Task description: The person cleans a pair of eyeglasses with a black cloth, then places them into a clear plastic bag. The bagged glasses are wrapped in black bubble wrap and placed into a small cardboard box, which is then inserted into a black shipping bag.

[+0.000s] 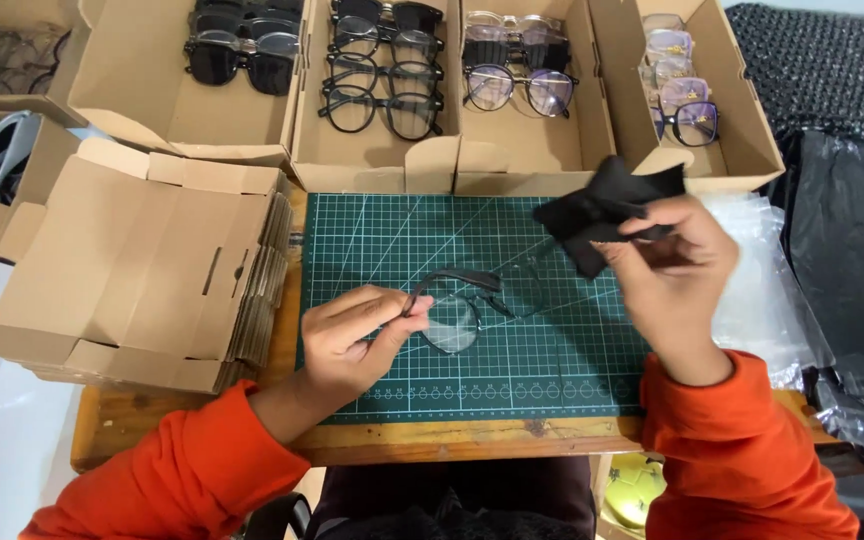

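Glasses with a dark frame held over the green cutting mat, my left hand pinching one end of the frame between thumb and fingers. My right hand is closed on a black cloth, raised just beside the lenses. Lenses look clear, though hard to tell against the grid. Open cardboard boxes of glasses line the desk's far edge; flat boxes stacked left.
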